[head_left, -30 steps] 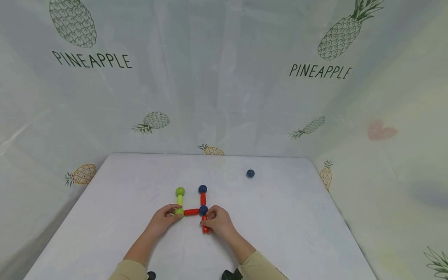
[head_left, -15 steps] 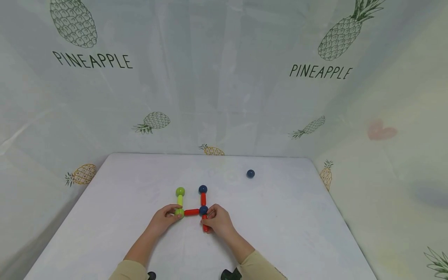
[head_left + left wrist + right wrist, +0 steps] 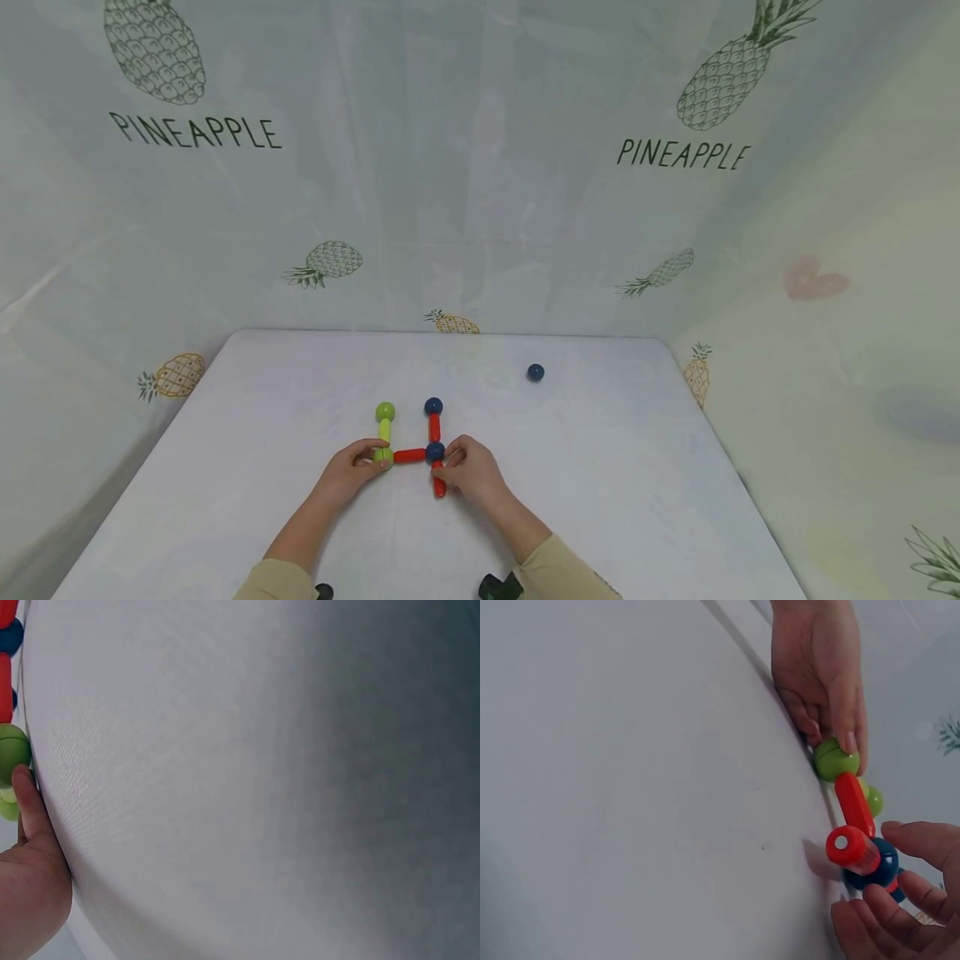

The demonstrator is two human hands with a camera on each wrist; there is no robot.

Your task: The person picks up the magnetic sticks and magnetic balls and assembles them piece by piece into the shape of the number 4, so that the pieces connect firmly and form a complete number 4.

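Observation:
In the head view, magnetic balls and rods form a joined shape on the table. My left hand point(image 3: 355, 467) pinches the near green ball point(image 3: 835, 760) between thumb and fingers. From it a light green rod point(image 3: 385, 430) leads back to a second green ball point(image 3: 385, 411). A red rod point(image 3: 409, 456) runs right to a blue ball point(image 3: 435, 452); another red rod point(image 3: 434, 427) reaches the far blue ball point(image 3: 433, 406). My right hand point(image 3: 474, 473) has loosely spread fingers beside the middle ball and the near red rod point(image 3: 853, 850), whose free end shows a silver disc.
A loose blue ball point(image 3: 536, 372) lies near the back of the white table point(image 3: 600, 467). Behind the table hangs a pale curtain point(image 3: 480, 167) printed with pineapples. Dark wrist gear point(image 3: 501, 587) shows by the right sleeve.
My right fingers have eased off the near red rod and spread, showing more of it. My left hand keeps its hold on the green ball. The joined shape stays put.

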